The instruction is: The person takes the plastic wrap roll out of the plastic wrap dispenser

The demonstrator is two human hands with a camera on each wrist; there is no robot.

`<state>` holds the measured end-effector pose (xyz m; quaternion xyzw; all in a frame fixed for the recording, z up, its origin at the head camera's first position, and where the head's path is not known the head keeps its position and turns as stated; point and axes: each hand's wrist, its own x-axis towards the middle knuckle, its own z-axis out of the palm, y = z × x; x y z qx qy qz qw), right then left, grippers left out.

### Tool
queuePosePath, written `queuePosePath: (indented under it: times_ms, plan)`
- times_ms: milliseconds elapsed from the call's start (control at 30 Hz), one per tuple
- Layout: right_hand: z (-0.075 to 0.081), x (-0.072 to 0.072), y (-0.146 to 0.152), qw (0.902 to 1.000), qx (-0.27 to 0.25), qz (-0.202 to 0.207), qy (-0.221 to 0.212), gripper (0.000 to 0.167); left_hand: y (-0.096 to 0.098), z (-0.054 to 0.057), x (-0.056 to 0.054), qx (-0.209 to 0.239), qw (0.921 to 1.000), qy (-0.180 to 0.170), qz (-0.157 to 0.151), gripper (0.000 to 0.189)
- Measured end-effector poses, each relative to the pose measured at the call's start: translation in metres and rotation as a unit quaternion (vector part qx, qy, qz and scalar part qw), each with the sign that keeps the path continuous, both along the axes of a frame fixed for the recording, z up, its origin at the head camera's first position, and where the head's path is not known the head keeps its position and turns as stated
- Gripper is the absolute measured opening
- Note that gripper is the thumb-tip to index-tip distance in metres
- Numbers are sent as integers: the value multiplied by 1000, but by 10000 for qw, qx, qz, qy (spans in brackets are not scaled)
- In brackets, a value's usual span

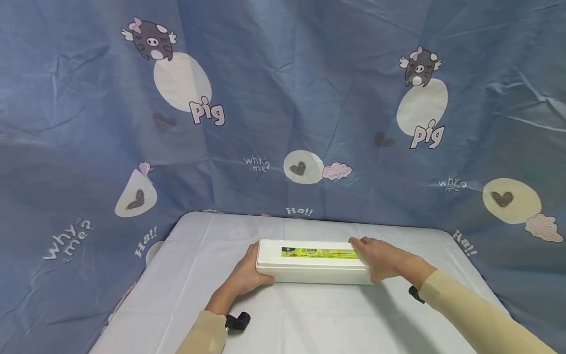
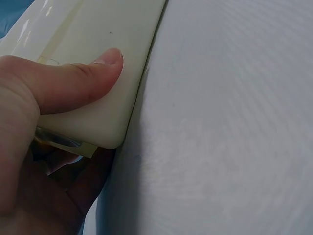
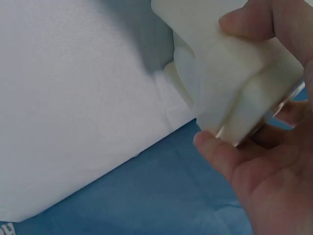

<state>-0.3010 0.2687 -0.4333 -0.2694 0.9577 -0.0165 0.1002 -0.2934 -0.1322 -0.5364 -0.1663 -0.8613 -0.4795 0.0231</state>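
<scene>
A long white cling film box [image 1: 314,275] with a yellow-green label [image 1: 319,252] on top lies crosswise over the white table. My left hand [image 1: 247,269] grips its left end. In the left wrist view, the left thumb [image 2: 83,81] presses the smooth face of the box [image 2: 93,41], while the fingers go behind the end, partly hidden. The right hand [image 1: 381,256] holds the other end. Seen from the right wrist, the thumb [image 3: 249,22] rests on one face of the box [image 3: 220,63] and the fingers reach round the end. Whether that end touches the table I cannot tell.
A white cloth covers the table [image 1: 318,319]. Behind it and at its sides hangs a blue curtain [image 1: 274,113] printed with pigs, hearts and words. Small black wrist devices sit on the left wrist [image 1: 238,322] and right wrist [image 1: 415,294].
</scene>
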Motion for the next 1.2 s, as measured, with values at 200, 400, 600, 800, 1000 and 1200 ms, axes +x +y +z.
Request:
queuePosePath:
  times_ms: [200,400,600,800,1000,1200]
  plan:
    - [-2,9,-16,9990,255,-292,207,104,1,3,1,-125,9999,36,31,123]
    - [-17,17,-21,9948,10,-530,875,97,4,0,0,-223,9996,124,119,124]
    - [-29,27,-20,9846,-223,-663,1605,96,3,-2,-2,-270,9995,160,54,126]
    - [-18,20,-22,9879,-258,-238,1509,96,-3,0,-5,-157,9995,153,206,125]
    - [-3,10,-12,9971,-411,-86,631,88,-4,-1,-7,-185,9997,118,127,126]
    - [12,-6,1,9967,-752,23,-317,91,-4,1,-5,-167,9998,103,-1,126]
